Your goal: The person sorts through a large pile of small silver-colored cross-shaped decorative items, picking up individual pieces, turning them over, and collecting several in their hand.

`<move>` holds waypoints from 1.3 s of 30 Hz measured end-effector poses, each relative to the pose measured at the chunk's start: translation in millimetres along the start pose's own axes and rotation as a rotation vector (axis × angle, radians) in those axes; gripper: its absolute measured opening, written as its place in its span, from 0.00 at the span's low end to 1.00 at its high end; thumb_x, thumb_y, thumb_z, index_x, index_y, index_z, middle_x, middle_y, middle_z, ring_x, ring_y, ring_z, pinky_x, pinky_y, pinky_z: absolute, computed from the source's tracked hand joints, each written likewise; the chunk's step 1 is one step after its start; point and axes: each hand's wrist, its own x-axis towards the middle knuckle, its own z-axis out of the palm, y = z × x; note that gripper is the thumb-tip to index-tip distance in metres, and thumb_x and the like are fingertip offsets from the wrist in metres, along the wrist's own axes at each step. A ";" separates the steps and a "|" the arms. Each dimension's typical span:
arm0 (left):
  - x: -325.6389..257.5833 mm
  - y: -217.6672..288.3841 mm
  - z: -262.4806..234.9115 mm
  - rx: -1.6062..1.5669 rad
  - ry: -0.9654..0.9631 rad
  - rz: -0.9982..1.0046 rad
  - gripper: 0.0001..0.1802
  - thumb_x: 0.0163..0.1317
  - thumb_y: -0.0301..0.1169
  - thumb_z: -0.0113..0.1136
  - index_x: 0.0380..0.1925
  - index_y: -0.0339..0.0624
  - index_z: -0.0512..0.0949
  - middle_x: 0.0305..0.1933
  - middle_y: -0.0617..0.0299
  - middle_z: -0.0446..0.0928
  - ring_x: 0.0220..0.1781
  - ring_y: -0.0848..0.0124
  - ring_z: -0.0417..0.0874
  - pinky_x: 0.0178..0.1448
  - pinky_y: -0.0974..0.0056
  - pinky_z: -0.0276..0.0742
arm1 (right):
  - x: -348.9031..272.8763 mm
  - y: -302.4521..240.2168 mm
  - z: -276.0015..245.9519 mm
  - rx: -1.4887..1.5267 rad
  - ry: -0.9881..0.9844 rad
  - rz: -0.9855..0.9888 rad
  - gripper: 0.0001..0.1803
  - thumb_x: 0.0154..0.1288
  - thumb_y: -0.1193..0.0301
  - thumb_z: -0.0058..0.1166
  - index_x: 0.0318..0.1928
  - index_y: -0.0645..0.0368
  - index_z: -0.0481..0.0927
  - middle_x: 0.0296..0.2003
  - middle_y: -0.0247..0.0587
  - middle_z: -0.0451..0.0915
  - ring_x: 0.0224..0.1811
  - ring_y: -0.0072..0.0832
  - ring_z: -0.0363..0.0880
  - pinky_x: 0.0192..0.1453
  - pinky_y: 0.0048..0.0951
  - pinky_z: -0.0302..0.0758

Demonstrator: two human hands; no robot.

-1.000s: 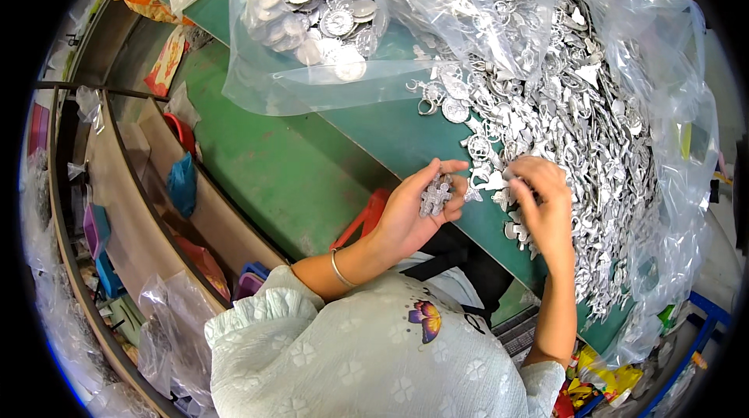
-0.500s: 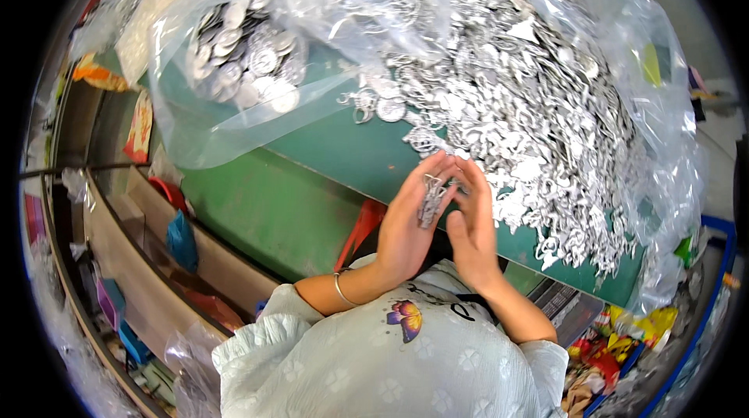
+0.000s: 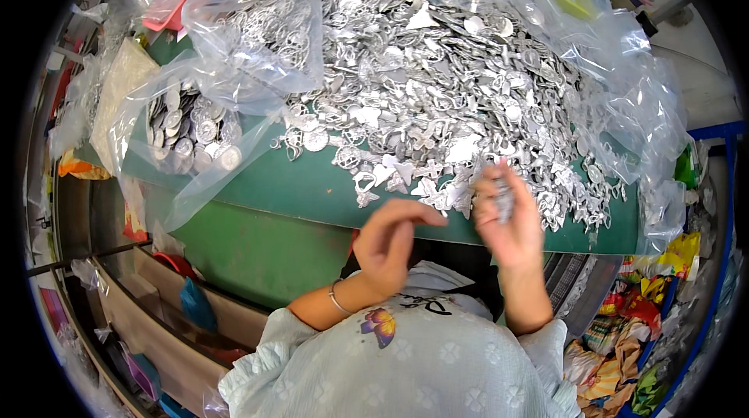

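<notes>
A wide heap of small silver-grey metal charms [image 3: 437, 86] lies on the green tabletop [image 3: 312, 198], in flat, ring-like and star-like shapes. My right hand [image 3: 516, 234] is at the heap's near edge, its fingers curled around a few metal charms [image 3: 505, 201], blurred by motion. Just in front of the table's near edge is my left hand [image 3: 388, 246], wearing a bracelet. Its fingers stretch to the right in a loose curve, and nothing shows in them. Part of its palm is hidden.
A clear plastic bag [image 3: 195, 203] with round metal discs [image 3: 195, 133] lies at the left. Plastic sheeting [image 3: 655, 106] borders the heap at right. Brown drawers [image 3: 168, 324] are at lower left. Colourful wrappers [image 3: 616, 340] fill a blue-framed bin at lower right.
My hands were together with charms between them; now they are apart. The right hand has moved right with charms, the left is lower and leftward. The view has shifted, showing more table.
</notes>
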 end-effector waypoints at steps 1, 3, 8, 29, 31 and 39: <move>9.0 4.2 6.8 0.021 0.120 -0.082 0.13 0.63 0.19 0.38 0.46 0.32 0.66 0.38 0.50 0.72 0.39 0.66 0.76 0.46 0.62 0.74 | -6.6 -23.0 2.5 -0.142 0.074 -0.223 0.09 0.62 0.69 0.49 0.42 0.59 0.71 0.32 0.35 0.74 0.31 0.22 0.73 0.26 0.18 0.72; 17.6 5.0 2.1 0.098 0.124 -0.247 0.11 0.62 0.19 0.41 0.44 0.31 0.69 0.38 0.54 0.73 0.40 0.69 0.75 0.47 0.66 0.72 | -14.0 -64.7 20.9 -0.528 0.274 -0.706 0.09 0.63 0.69 0.48 0.41 0.59 0.71 0.32 0.34 0.74 0.27 0.17 0.70 0.22 0.14 0.66; 30.4 -5.8 1.0 0.362 0.004 -0.236 0.12 0.56 0.17 0.47 0.42 0.32 0.72 0.41 0.55 0.73 0.42 0.69 0.75 0.49 0.69 0.69 | -9.8 -246.5 -4.9 -1.523 0.643 -1.235 0.16 0.63 0.68 0.48 0.48 0.63 0.71 0.36 0.39 0.75 0.33 0.23 0.72 0.34 0.20 0.68; 79.5 -42.5 17.4 1.431 -0.662 -0.021 0.18 0.52 0.32 0.58 0.46 0.50 0.74 0.59 0.60 0.63 0.66 0.56 0.54 0.61 0.34 0.47 | -39.3 -54.8 -27.9 -2.547 0.084 -0.797 0.27 0.49 0.69 0.59 0.51 0.64 0.68 0.56 0.49 0.62 0.59 0.50 0.57 0.61 0.51 0.55; 79.5 -39.2 17.8 1.425 -0.622 -0.057 0.16 0.53 0.26 0.55 0.44 0.51 0.75 0.59 0.58 0.63 0.67 0.54 0.53 0.62 0.34 0.45 | -40.2 -42.0 -32.6 -2.503 0.048 -0.771 0.28 0.49 0.69 0.59 0.51 0.63 0.68 0.56 0.49 0.62 0.60 0.49 0.56 0.62 0.52 0.53; 121.4 -52.7 70.8 1.065 -0.695 0.093 0.25 0.53 0.20 0.50 0.53 0.45 0.67 0.62 0.53 0.60 0.65 0.51 0.57 0.66 0.46 0.50 | -27.7 -40.0 -43.6 -2.241 -0.199 -0.849 0.17 0.49 0.76 0.55 0.43 0.62 0.74 0.49 0.49 0.68 0.57 0.46 0.63 0.61 0.45 0.61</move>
